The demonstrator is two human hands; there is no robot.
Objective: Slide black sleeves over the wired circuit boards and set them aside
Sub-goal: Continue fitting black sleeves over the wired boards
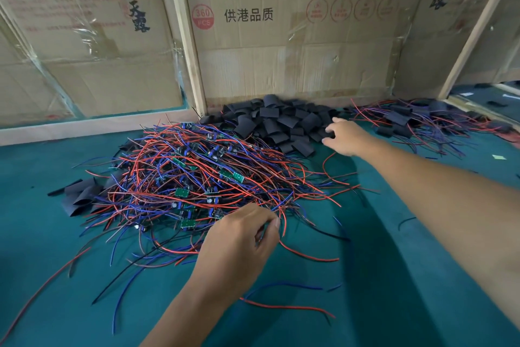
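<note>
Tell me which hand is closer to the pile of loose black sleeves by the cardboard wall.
Right. The right hand touches the near edge of the black sleeve pile; the left hand sits well short of it, pinching wires at the wired board heap.

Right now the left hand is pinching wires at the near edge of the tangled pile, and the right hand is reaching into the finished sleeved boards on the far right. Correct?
Not quite. The head view shows the right hand at the pile of loose black sleeves, not the finished sleeved boards. The left hand does pinch wires at the tangled pile.
</note>
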